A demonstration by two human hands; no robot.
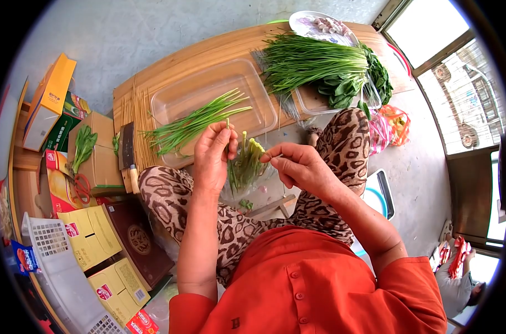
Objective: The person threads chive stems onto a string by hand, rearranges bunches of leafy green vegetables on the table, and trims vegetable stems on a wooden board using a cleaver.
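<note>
Bending both forearms in toward the table's near edge. Left hand raised, thumb and fingers pinching a slim upright green stalk. Right hand level, fingers curled, thumb against forefinger; can't tell if it grips anything. Bundle of green stalks with pale yellowish ends between hands, slightly lower. Loose long green leaves beyond left hand, in clear rectangular plastic tray, table's left half.
</note>
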